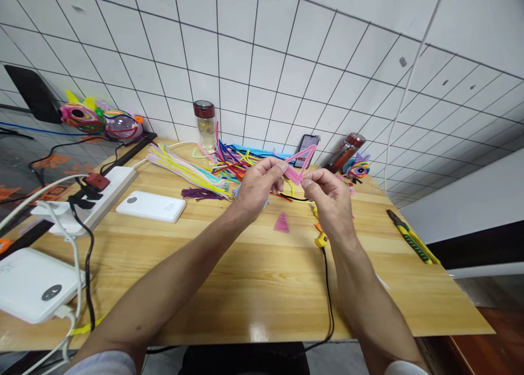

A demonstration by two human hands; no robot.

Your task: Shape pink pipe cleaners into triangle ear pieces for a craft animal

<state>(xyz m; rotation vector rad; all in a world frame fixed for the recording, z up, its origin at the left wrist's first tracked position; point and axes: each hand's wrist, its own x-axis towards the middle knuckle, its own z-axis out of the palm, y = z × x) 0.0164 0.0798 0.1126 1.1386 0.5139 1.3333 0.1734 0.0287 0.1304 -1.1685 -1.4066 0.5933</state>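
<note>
A pink pipe-cleaner triangle, partly filled with rows near its lower side, is held up over the table between my hands. My left hand pinches its left corner between thumb and fingers. On the opposite side, my right hand is closed at the lower right corner with thumb and forefinger. Below them a smaller filled pink triangle lies flat on the wood. Partly hidden behind my right hand is a yellow corded tool, probably a glue gun.
Loose coloured pipe cleaners are heaped at the back, near a glass bottle and a phone. A white power bank and a power strip are at left. Yellow-green pliers rest at right; the tool's cord crosses the front.
</note>
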